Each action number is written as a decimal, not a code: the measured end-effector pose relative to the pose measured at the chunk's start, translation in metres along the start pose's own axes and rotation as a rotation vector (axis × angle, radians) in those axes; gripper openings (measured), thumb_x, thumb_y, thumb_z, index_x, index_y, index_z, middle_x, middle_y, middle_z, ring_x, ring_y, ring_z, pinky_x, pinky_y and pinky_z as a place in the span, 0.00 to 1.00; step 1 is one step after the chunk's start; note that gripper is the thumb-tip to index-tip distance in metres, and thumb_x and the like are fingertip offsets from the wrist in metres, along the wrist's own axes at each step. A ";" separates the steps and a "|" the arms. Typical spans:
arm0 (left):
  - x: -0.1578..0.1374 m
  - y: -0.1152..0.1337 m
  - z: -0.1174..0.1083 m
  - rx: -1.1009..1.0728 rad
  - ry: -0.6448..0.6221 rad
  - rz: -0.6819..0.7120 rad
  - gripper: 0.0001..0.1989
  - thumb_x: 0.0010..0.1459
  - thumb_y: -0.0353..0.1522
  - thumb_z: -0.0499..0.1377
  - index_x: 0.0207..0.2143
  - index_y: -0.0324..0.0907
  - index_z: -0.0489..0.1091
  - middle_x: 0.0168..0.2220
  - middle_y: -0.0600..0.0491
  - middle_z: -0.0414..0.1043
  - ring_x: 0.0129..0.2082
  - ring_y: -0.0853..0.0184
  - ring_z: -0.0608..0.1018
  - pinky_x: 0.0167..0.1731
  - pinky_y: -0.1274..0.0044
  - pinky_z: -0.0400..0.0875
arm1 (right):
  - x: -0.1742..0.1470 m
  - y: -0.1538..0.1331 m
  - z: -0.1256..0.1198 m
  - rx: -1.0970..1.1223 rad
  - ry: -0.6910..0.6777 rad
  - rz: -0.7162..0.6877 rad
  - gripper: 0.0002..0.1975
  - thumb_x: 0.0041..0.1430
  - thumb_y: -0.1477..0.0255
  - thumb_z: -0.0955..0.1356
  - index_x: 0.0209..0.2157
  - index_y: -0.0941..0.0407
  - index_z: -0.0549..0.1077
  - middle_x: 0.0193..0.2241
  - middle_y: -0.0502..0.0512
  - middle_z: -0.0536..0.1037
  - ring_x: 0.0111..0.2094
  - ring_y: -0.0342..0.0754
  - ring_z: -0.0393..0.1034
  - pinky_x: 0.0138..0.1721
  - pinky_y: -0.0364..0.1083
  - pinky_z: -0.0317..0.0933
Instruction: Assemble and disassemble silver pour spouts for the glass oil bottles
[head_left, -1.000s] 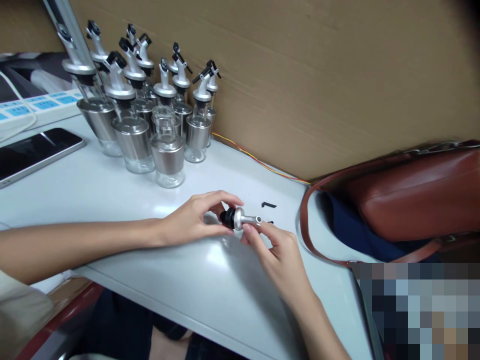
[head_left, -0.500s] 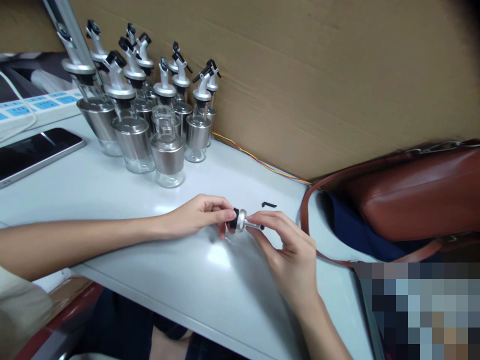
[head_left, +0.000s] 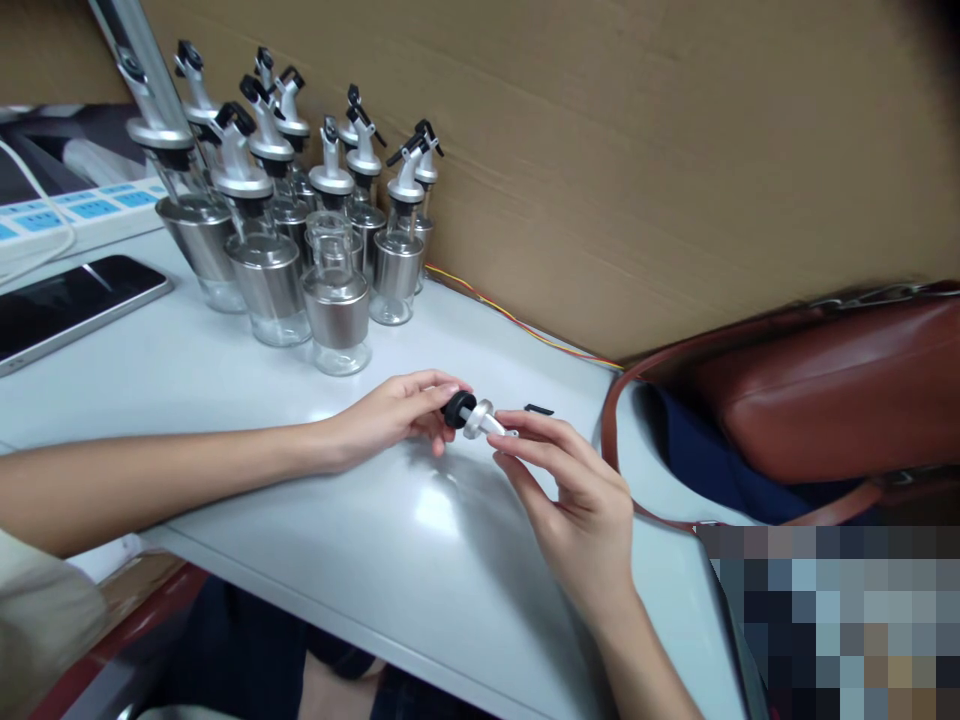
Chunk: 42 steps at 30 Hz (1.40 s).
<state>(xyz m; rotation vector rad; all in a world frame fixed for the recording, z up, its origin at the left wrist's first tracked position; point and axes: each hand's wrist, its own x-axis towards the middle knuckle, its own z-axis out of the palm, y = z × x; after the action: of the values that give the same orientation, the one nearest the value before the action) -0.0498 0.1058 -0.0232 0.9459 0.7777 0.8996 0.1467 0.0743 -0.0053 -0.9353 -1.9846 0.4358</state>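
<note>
Grey table (head_left: pixel 360 560) — cardboard wall (head_left: pixel 600 180) behind it, leather bag (head_left: pixel 847 390) at its right; above it, left hand (head_left: pixel 397 412) pinches a black stopper (head_left: pixel 457 408), right hand (head_left: pixel 585 500) a silver spout (head_left: pixel 479 419).

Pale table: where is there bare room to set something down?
One bare patch of table lies between the left hand, right hand and near edge; another between the phone, uncapped bottle and left forearm. Crowded: the back left, with stoppered bottles close together, and the right, around the bag.
</note>
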 end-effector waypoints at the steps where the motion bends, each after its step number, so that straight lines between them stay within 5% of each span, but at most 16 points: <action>1: 0.000 0.001 0.000 -0.018 0.030 -0.005 0.12 0.58 0.39 0.59 0.35 0.38 0.68 0.27 0.54 0.70 0.24 0.72 0.72 0.26 0.78 0.66 | 0.000 0.000 0.000 0.003 0.007 -0.001 0.15 0.59 0.82 0.66 0.39 0.49 0.77 0.40 0.53 0.78 0.40 0.47 0.75 0.40 0.47 0.72; 8: 0.000 0.000 -0.001 -0.111 0.072 -0.041 0.11 0.62 0.34 0.55 0.28 0.38 0.61 0.24 0.58 0.64 0.19 0.78 0.65 0.22 0.83 0.60 | 0.000 -0.002 0.000 -0.023 0.021 -0.022 0.15 0.58 0.83 0.66 0.40 0.50 0.77 0.41 0.54 0.78 0.41 0.47 0.75 0.40 0.47 0.71; 18: -0.001 0.002 -0.003 -0.292 -0.034 -0.102 0.06 0.58 0.32 0.60 0.33 0.39 0.66 0.33 0.52 0.72 0.28 0.73 0.74 0.31 0.79 0.67 | 0.001 0.000 -0.001 -0.152 0.018 -0.179 0.16 0.58 0.85 0.65 0.41 0.52 0.76 0.40 0.57 0.78 0.39 0.49 0.74 0.39 0.49 0.71; 22: -0.001 0.002 -0.003 -0.336 -0.061 -0.175 0.11 0.53 0.32 0.65 0.35 0.36 0.68 0.32 0.52 0.73 0.28 0.73 0.75 0.34 0.79 0.68 | 0.001 0.000 -0.002 -0.130 0.053 -0.236 0.17 0.56 0.88 0.65 0.40 0.53 0.75 0.39 0.56 0.79 0.40 0.48 0.74 0.40 0.48 0.70; 32: 0.001 0.000 -0.009 -0.276 -0.196 -0.276 0.17 0.45 0.39 0.71 0.26 0.35 0.70 0.22 0.53 0.75 0.21 0.75 0.74 0.25 0.83 0.66 | 0.000 0.004 -0.004 0.018 0.145 -0.078 0.18 0.55 0.87 0.68 0.42 0.51 0.76 0.37 0.52 0.79 0.39 0.46 0.75 0.40 0.47 0.72; 42: 0.003 0.000 -0.008 -0.288 -0.097 -0.154 0.15 0.36 0.30 0.75 0.26 0.37 0.74 0.27 0.55 0.78 0.27 0.75 0.76 0.33 0.80 0.68 | 0.000 -0.003 -0.007 -0.018 0.171 -0.050 0.18 0.53 0.84 0.71 0.42 0.50 0.78 0.29 0.50 0.78 0.28 0.43 0.73 0.27 0.42 0.70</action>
<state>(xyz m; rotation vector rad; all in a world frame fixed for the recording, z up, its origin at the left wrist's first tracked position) -0.0553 0.1112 -0.0268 0.6616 0.6095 0.7992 0.1508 0.0720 0.0008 -0.9021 -1.8549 0.3001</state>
